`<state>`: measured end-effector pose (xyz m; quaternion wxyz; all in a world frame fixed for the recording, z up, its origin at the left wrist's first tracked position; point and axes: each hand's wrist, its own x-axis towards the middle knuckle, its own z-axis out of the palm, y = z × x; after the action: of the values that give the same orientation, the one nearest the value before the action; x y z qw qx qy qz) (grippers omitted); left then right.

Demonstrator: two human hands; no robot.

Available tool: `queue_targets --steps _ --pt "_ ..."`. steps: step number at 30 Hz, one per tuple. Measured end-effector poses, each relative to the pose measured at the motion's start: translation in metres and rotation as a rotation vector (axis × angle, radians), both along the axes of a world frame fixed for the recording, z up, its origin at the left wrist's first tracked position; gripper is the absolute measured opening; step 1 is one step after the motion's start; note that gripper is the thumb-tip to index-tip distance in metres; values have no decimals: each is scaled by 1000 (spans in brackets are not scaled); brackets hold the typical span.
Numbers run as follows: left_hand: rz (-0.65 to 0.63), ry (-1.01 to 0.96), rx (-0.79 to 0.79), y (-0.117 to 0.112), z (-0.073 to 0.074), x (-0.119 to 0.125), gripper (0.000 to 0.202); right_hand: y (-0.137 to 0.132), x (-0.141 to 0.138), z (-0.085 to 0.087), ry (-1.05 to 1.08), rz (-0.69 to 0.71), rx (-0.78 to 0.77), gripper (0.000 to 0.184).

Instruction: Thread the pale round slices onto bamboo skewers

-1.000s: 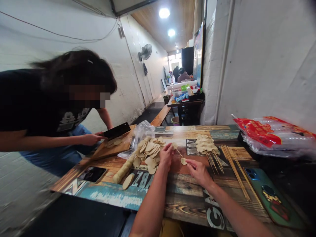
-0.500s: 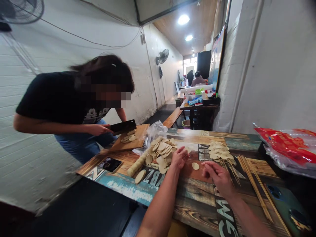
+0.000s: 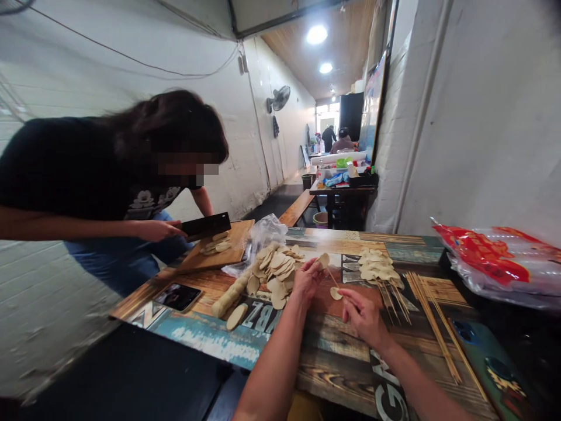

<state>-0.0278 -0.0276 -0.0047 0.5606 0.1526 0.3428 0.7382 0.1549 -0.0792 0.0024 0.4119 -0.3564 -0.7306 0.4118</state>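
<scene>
Above the middle of the table (image 3: pixel 333 339), the left hand (image 3: pixel 308 278) pinches a slice (image 3: pixel 323 261) between thumb and fingers, while the right hand (image 3: pixel 360 314) has thumb and fingertips closed on a thin stick (image 3: pixel 332 278) that reaches up to it. A second slice (image 3: pixel 335 293) lies just off the right fingertips; whether the stick touches it, I cannot tell. Crowding the left hand's outer side is the pile (image 3: pixel 280 268). The filled skewers (image 3: pixel 377 266) lie beyond the right hand, their ends pointing nearward; loose sticks (image 3: pixel 436 327) lie farther right. Between the forearms, a broad strip of tabletop runs toward the near edge.
</scene>
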Motion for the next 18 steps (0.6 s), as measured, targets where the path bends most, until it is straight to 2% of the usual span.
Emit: queue_targets --steps 5,11,18 --pt "74 -1 -54 0 1 -7 30 -6 -3 -7 -159 -101 139 41" --pt "109 48 -62 0 1 -7 35 -2 -3 -12 -200 -41 131 40" --pt "142 104 -65 3 -1 -7 40 -3 -2 -8 -217 -77 118 40"
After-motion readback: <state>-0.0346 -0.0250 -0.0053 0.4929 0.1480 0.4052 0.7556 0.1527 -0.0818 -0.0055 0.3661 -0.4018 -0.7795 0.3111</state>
